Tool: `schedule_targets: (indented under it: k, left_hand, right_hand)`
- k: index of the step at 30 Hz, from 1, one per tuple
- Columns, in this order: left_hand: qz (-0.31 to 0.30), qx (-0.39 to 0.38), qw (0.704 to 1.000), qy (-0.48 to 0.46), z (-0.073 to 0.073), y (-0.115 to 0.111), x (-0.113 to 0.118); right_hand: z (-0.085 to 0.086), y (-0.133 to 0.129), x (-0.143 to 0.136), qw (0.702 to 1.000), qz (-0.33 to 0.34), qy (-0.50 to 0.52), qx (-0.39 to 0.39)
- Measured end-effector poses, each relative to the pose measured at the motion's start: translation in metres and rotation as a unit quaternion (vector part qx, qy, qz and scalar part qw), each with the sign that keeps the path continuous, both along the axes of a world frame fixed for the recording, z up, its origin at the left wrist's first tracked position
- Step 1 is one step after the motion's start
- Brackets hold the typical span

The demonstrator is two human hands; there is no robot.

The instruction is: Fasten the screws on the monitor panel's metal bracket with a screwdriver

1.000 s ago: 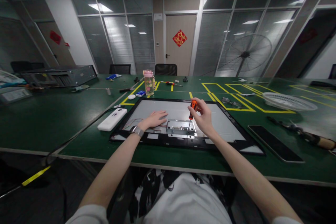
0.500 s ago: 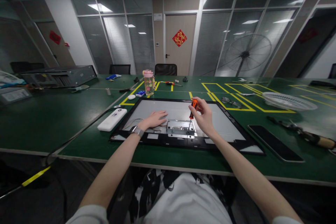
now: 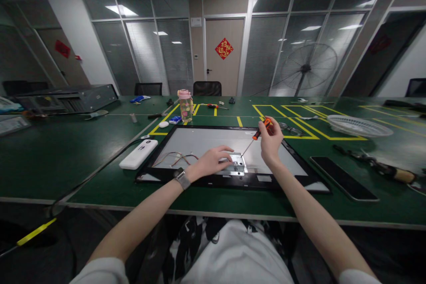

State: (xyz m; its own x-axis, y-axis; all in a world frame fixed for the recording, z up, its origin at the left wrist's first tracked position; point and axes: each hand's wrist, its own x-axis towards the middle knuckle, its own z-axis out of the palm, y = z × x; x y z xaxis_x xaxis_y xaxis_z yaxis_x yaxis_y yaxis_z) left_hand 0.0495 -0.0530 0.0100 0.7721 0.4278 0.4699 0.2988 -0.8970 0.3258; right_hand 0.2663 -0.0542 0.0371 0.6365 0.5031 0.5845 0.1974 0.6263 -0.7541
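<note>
A flat display panel (image 3: 196,138) with a black frame lies on the green table, its pale side up. Near its front edge sits a silver metal bracket (image 3: 240,168). My right hand (image 3: 271,142) is closed on the orange-and-black handle of a screwdriver (image 3: 256,135); its thin shaft slants down left, with the tip at the bracket. Over the bracket's left part reaches my left hand (image 3: 213,162), wearing a watch, fingers curved and apart. Whether these fingertips touch the metal I cannot tell. Thin wires (image 3: 179,156) lie on the panel left of the hand.
Left of the panel lies a white power bank (image 3: 139,154); a black phone (image 3: 342,178) is at the right. Behind stand a pink-lidded bottle (image 3: 185,105), a blue packet (image 3: 175,120) and another screwdriver (image 3: 214,106). Glasses (image 3: 293,129) and a white basket (image 3: 357,125) are further right.
My left hand has slid right from the panel surface onto the bracket. My right hand has moved right, tilting the screwdriver from nearly upright to a slant.
</note>
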Motion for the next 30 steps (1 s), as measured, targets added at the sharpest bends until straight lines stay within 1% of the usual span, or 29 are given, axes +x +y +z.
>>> schedule_targets:
  k: [2,5,9,13,16,18,20,23,26,30]
  left_hand:
    - [-0.027,0.028,0.999,0.021,-0.003,-0.008,0.009]
    - [-0.022,0.081,0.995,0.057,-0.009,-0.010,0.014]
    - [-0.023,0.127,0.988,0.082,-0.011,-0.007,0.016]
    - [-0.022,0.179,0.977,0.114,-0.009,-0.009,0.019]
    - [-0.036,0.224,0.963,0.146,-0.006,-0.011,0.022]
    - [-0.049,0.238,0.958,0.155,-0.004,-0.011,0.022]
    - [-0.052,0.228,0.960,0.152,-0.002,-0.011,0.022]
    - [-0.045,0.178,0.973,0.138,0.000,-0.010,0.022]
    - [-0.031,0.130,0.983,0.125,0.000,-0.010,0.023]
    - [-0.011,0.110,0.988,0.111,-0.004,-0.010,0.023]
  right_hand:
    - [-0.002,0.007,0.008,0.999,0.002,0.046,-0.007]
    - [-0.006,0.014,0.015,0.996,0.008,0.089,-0.016]
    - [-0.005,0.013,0.015,0.994,0.010,0.104,-0.018]
    - [0.001,0.004,0.007,0.998,-0.009,0.065,0.002]
    - [0.007,-0.004,0.000,1.000,-0.007,0.019,0.021]
    - [0.011,-0.010,-0.003,0.999,-0.014,-0.013,0.033]
    - [0.014,-0.015,-0.006,0.999,-0.015,-0.037,0.037]
    - [0.012,-0.020,-0.008,0.998,-0.011,-0.056,0.033]
    - [0.005,-0.021,-0.009,0.998,-0.023,-0.052,0.030]
    - [-0.005,-0.016,-0.005,0.999,-0.030,-0.010,0.022]
